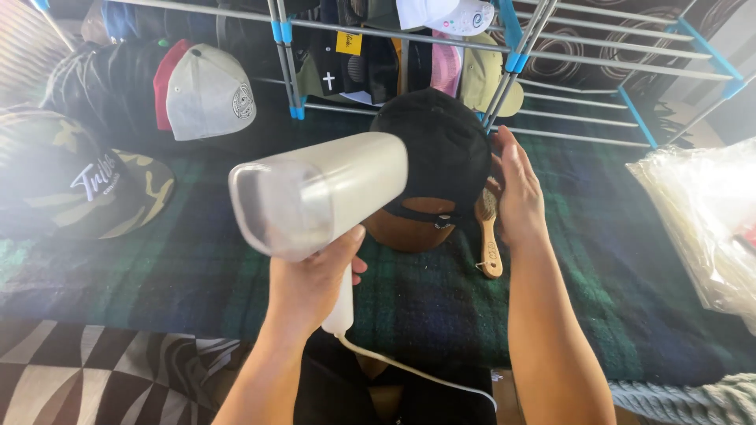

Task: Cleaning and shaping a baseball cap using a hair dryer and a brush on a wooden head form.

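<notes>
left hand grips white steamer | right hand flat, open on black cap | risk: steam may scald those close fingers

Showing smooth, semi-glossy off-white plastic on the handheld steamer, with a smooth white cord. Presenting matt black woven cloth on the cap, sitting over a smooth brown wooden-looking form. Displaying pale bare wood on the brush handle. Covering the surface in soft, matt, dark green-and-blue plaid cloth. Gleaming with smooth grey metal tubing and blue plastic joints on the rack. Lying crinkled and glossy, the clear plastic bags.
</notes>
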